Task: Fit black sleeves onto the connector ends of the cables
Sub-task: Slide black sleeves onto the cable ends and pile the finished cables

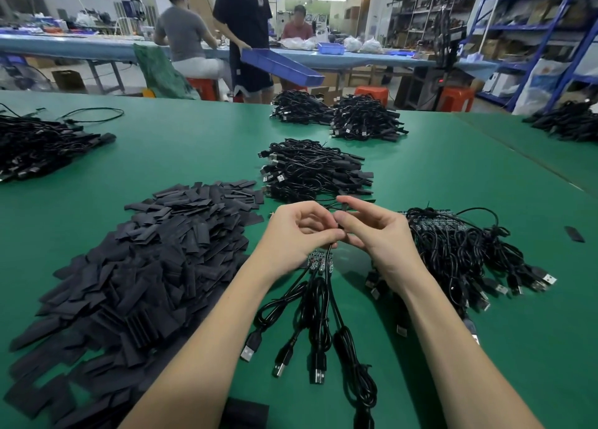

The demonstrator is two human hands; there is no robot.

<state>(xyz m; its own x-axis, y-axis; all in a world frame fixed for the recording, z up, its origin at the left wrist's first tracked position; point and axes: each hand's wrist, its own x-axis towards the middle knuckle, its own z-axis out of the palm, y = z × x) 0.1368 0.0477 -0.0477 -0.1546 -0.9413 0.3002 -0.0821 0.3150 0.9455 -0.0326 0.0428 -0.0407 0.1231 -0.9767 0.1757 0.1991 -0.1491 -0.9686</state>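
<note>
At frame centre, a left hand (293, 234) and right hand (372, 234) pinch a thin black cable (329, 253) together, steadying its end for sleeving; flat black sleeves (155, 260) lie heaped lower left

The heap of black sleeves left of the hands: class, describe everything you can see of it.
The heap of black sleeves is a broad, loose mound of flat, matte black rectangular pieces, like cut flattened tubing. They lie criss-crossed at all angles on the green table, left of the left hand, thinning to single pieces at the edges. Neither hand touches it; the left forearm passes over its near edge.
</note>
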